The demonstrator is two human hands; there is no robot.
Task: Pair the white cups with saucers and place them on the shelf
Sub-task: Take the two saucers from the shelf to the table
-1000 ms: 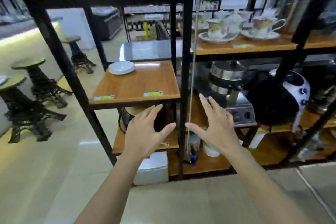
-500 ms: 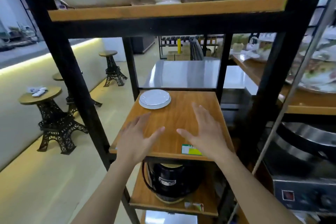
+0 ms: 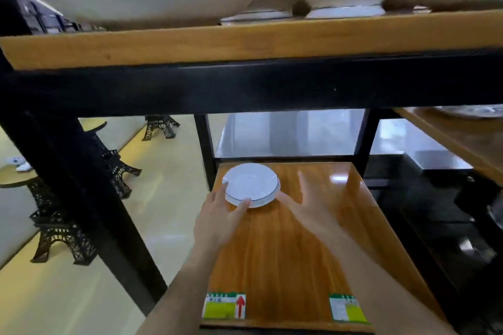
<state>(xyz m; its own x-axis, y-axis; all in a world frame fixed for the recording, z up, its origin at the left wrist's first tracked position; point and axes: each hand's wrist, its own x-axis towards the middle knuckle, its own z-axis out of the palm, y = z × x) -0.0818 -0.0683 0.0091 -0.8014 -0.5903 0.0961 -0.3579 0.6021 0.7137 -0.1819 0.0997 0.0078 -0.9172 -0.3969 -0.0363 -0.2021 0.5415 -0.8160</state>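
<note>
Both hands moved in since 0.5 s ago: left hand point(image 3: 217, 219) fingers touch saucers point(image 3: 251, 184) (11 o'clock on shelf point(image 3: 294, 253)), right hand point(image 3: 310, 208) open at 3 o'clock, empty; hasty grab could slide stack off.

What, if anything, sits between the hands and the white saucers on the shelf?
Nothing visible. The left hand already touches the near-left rim of the saucers, and the right hand is open just right of them over bare shelf.
</note>
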